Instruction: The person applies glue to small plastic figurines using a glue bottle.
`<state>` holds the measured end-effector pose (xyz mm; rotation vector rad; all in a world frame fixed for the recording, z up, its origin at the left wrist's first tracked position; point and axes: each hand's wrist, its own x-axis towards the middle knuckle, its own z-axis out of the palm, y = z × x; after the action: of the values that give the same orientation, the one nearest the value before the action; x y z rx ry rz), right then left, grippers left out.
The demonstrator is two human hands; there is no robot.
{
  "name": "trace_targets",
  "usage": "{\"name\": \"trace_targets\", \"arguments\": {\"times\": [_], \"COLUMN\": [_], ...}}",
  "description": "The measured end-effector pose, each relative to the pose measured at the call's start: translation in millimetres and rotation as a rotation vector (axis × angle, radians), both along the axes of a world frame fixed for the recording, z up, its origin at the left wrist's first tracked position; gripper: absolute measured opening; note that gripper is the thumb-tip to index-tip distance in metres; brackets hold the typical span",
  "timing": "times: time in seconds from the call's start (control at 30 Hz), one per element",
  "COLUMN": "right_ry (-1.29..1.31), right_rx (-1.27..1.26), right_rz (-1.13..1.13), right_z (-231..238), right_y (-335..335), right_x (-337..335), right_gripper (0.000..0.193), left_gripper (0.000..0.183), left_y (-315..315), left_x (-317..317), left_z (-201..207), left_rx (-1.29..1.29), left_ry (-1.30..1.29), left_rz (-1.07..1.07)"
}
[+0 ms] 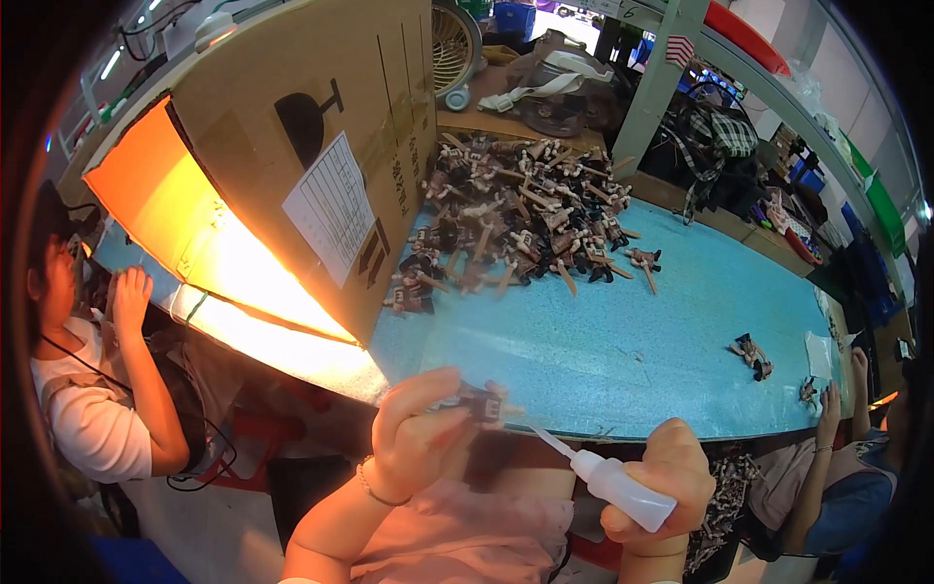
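Observation:
My left hand (416,428) pinches a small dark-and-tan figurine (484,404) just over the near edge of the table. In my right hand (676,472) is a white squeeze bottle (628,493), gripped with its long thin nozzle pointing up and left. The nozzle's tip lies close to the figurine's right side; whether they touch I cannot tell. Beyond my hands, a big heap of similar figurines (525,209) with flat tan pieces covers the far part of the blue tabletop (603,375).
An upright cardboard box (341,88), lit orange inside, stands left of the heap. Loose figurines (751,357) lie at the right. People sit on both sides; one's hand (829,414) rests at the table's right edge. A fan (455,49) stands behind.

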<state>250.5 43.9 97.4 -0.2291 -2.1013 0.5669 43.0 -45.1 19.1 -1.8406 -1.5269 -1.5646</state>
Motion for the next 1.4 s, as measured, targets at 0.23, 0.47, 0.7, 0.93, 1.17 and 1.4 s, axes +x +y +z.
{"name": "trace_targets", "arguments": {"times": [0.23,0.47,0.7,0.93,1.17,1.4], "right_ry": [-0.059,-0.007,0.068,0.061,0.015,0.145], "right_rx": [-0.005,-0.01,-0.054,-0.108,-0.051,-0.096], "right_rz": [0.032,-0.011,-0.088,-0.018,0.008,-0.099], "right_z": [5,1,-10,-1,-3,-19], "right_y": [-1,-5,-11,-8,-5,-11], "right_x": [6,0,-3,-5,2,-2], "right_gripper": [0.052,0.053,0.053,0.044,0.05,0.053], "left_gripper": [0.04,0.039,0.039,0.039,0.036,0.036], "left_y": [-1,0,-4,-3,0,0], "left_x": [-2,0,2,7,12,11], "left_z": [-2,-5,-13,-16,-7,-10], "left_rx": [0.021,-0.018,-0.097,-0.128,-0.088,-0.086], "left_ry": [-0.018,-0.214,-0.437,-0.57,-0.707,-0.717], "left_rz": [0.04,-0.063,-0.146,-0.211,-0.325,-0.338]}}
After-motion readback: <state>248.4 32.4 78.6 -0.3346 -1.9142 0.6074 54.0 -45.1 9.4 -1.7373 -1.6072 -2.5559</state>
